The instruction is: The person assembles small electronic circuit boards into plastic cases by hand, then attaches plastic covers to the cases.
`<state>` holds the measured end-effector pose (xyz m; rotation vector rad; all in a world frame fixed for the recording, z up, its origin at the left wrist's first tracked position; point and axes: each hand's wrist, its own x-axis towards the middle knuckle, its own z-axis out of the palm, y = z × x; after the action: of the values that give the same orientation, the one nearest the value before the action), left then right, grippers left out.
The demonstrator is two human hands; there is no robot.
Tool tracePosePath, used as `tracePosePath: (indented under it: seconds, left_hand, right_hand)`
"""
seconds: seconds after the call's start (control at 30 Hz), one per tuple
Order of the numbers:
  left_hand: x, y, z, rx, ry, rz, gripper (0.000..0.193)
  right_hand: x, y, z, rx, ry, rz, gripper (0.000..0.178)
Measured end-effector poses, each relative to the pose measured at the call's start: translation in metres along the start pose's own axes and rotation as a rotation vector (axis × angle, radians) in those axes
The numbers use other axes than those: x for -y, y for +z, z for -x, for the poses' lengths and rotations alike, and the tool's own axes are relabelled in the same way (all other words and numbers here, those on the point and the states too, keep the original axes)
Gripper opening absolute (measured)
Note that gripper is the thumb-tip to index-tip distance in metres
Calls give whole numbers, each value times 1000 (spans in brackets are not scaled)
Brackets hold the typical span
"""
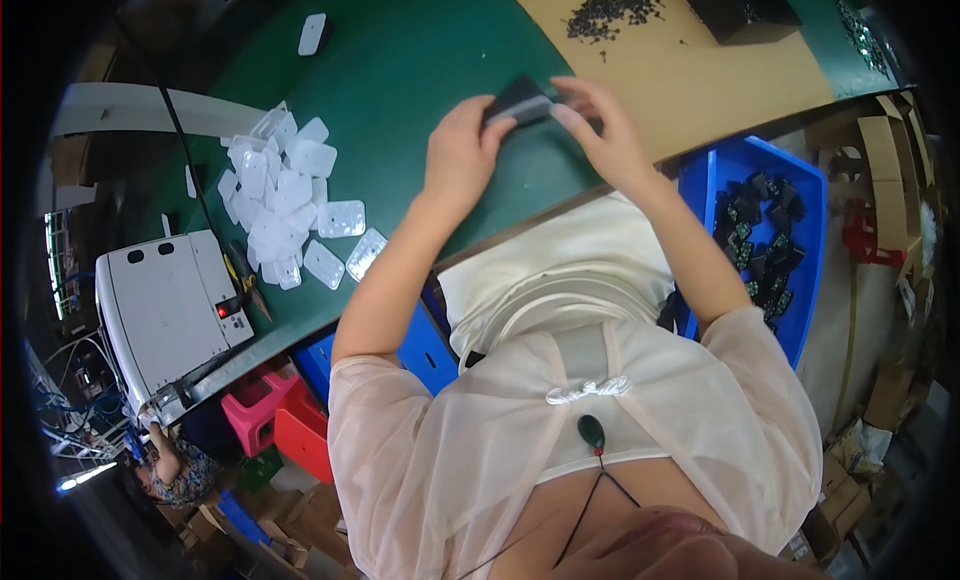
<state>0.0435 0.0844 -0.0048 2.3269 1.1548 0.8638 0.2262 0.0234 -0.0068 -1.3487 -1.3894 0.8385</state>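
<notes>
Above the green tabletop [400, 70], a small black rectangular casing [520, 92] with a paler grey side is held up, slightly blurred. My left hand [464, 145] is closed on its left end, thumb along the near side. At its right end my right hand [603, 132] pinches with thumb and forefinger, the other fingers curled. Whether a smaller part sits between those right fingertips is too blurred to tell. Left of my hands lies a loose heap of white rounded rectangular plastic covers [280, 195].
A tan board [700, 90] bears a pile of small dark screws [615, 15] and a black box [735, 10]. Right of me, a blue bin [808, 280] holds black parts. A white machine [165, 310] stands left; another person [170, 470] sits beyond it, near pink and red stools [262, 410].
</notes>
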Motion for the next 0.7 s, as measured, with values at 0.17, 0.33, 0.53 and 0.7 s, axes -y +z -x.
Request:
tracePosePath:
  seconds: [0.17, 0.33, 0.53, 0.7]
  left_hand:
    - [39, 0, -79, -39, -347, 382, 27]
    - [101, 22, -175, -95, -484, 570, 29]
    - [133, 32, -234, -150, -751, 554, 25]
    - [132, 17, -231, -47, -743, 376, 31]
  right_hand:
    - [-24, -8, 21, -198, -251, 327, 13]
    - [-14, 2, 22, -179, -431, 619, 15]
    - [-17, 2, 24, -200, -414, 645, 19]
    - [-17, 1, 24, -208, -396, 667, 20]
